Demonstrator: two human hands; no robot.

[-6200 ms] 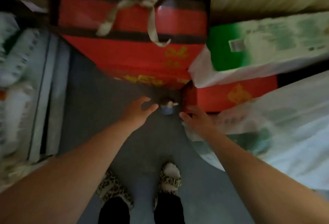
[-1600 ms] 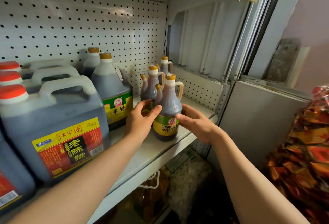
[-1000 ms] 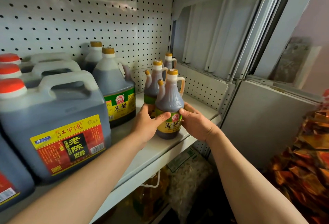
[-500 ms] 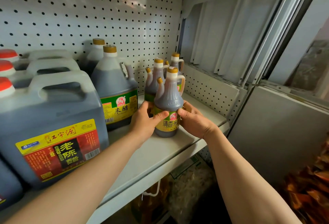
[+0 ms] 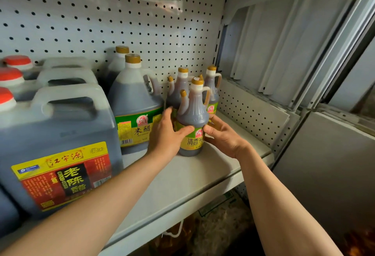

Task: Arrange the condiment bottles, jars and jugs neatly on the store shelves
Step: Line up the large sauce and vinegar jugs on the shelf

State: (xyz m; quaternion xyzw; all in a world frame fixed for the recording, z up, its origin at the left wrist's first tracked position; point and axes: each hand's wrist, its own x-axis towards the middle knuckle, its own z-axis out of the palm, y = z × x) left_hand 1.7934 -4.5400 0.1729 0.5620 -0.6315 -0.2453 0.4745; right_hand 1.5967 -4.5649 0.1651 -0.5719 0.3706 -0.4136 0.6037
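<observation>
Centre of the frame: small vinegar bottle (image 5: 192, 121), upright on a pale store shelf (image 5: 182, 176), long axis vertical, gold cap on top, loop handle toward the right, spout toward the left. Dark brown liquid inside, filled to the neck.

Left hand (image 5: 165, 135) wrapped around the bottle's left side, thumb across the yellow-green label, fingers (image 5: 168, 113) reaching behind. Right hand (image 5: 223, 135) curled around the right side, thumb touching the label edge. Both hands grasping the same bottle, about equally near, forearms entering from the bottom of the frame. Bottle directly between the two palms, base on or just above the shelf; cannot tell which.

Just behind it, toward the pegboard back wall (image 5: 121, 12): two matching small bottles (image 5: 181, 87), also upright and full, one left, one right. Probably the group this one joins, so the coming move likely a short push away from the viewer, or a slight turn to face the label forward.

Left of centre: large rice vinegar jug (image 5: 134, 109) with gold cap, green label, dark contents, a second similar jug behind it. Lower left of the frame: big square aged vinegar jug (image 5: 58, 150), red cap, red-and-yellow label, more red-capped jugs behind. Lower shelf contents dim and unclear.
</observation>
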